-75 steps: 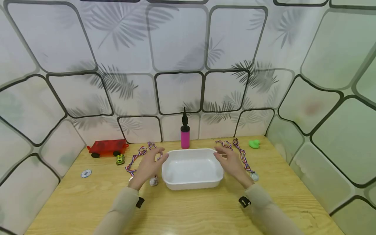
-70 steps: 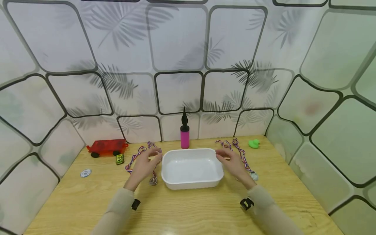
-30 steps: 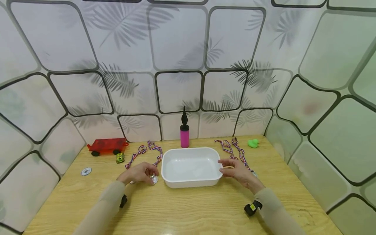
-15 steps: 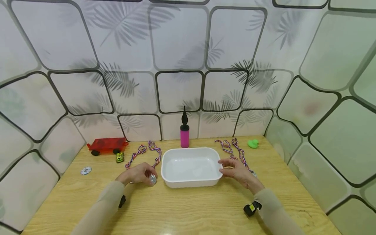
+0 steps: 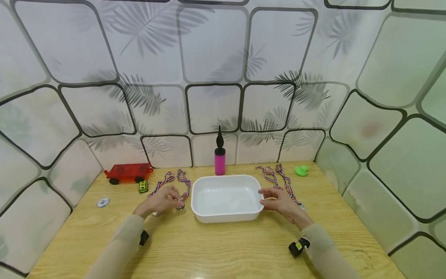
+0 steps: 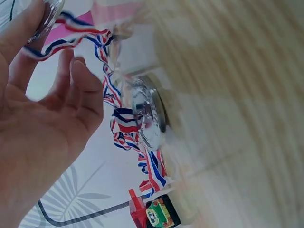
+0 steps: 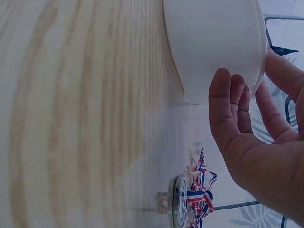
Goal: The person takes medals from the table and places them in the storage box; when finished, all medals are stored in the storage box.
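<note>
My left hand (image 5: 161,200) pinches a silver medal (image 6: 48,19) between thumb and fingers, left of a white tray (image 5: 228,219). Its striped ribbon (image 6: 78,42) trails from the medal in the left wrist view. A second medal (image 6: 149,114) lies below that hand, partly under the wrist in the head view. At the tray's right end, my right hand (image 5: 283,205) touches the rim and outer wall with lightly bent fingers (image 7: 221,95). Beside this hand lies another medal (image 7: 180,202) with a twisted ribbon (image 5: 286,182). Nothing lies inside the tray.
Behind the tray stands a pink hand pump (image 5: 220,164) with a black nozzle. Leftward are a red toy wagon (image 5: 129,173), a small toy car (image 5: 143,186) and a round chip (image 5: 103,202). A green toy duck (image 5: 301,171) sits at the back right.
My left hand has come down from beside the tray's rim, taken hold of the medal and raised it slightly. My right hand has lowered onto the tray's end and stayed there.
</note>
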`<state>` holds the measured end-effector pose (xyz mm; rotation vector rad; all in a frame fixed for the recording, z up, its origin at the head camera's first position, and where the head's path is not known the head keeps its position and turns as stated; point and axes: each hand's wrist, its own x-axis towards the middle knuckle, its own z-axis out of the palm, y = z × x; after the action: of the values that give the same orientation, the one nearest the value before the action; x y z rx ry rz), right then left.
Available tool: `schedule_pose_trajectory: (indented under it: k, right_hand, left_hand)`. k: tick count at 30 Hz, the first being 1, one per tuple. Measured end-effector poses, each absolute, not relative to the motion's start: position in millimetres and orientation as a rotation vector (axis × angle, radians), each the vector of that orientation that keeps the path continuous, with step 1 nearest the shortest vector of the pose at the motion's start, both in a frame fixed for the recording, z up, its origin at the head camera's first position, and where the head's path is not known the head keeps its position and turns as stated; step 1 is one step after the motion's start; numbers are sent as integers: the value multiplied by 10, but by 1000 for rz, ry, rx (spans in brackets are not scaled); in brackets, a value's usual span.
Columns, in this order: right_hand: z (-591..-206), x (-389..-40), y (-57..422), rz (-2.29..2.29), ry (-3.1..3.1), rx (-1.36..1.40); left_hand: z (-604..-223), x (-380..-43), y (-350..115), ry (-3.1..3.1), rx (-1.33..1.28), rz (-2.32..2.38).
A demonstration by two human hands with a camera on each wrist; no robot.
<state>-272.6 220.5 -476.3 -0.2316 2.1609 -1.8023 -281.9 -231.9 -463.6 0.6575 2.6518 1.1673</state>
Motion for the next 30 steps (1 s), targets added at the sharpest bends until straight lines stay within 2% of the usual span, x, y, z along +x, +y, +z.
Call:
schedule_pose_trajectory:
  k: [8,21,30]
  right_hand:
    - [-4733,-2720,2179,-1820,2164,-202]
    - [-4728,-2709,2195,-1833,2148,-175]
    - [-4748,-2725,2203,-1811,2154,-178]
  left_hand:
    - [-4651,-2903,-2242,2714,447,1287]
    - [-4697,-3011,-2034,2725,268,1312]
    - [-4759,-3176,-1964,2660,386,1287]
